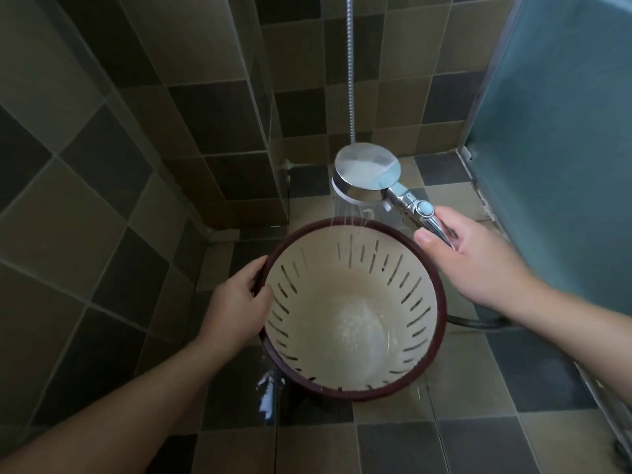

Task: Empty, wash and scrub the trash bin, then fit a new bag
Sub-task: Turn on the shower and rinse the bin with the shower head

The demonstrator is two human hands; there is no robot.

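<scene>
A round trash bin [355, 268] with a cream slotted inside and a dark red rim stands tilted over the tiled floor at the centre. My left hand [236, 302] grips its rim on the left side. My right hand [468, 258] holds the handle of a chrome shower head [367, 172] just above the bin's far edge. Water streams from the shower head into the bin and pools white at its bottom. No bag is inside the bin.
Brown and dark checkered tiles cover the walls and the floor [410, 449]. The metal shower hose [350, 70] hangs down the back wall. A frosted blue-green glass panel [561, 148] stands at the right. A dark hose section [478, 323] lies behind the bin.
</scene>
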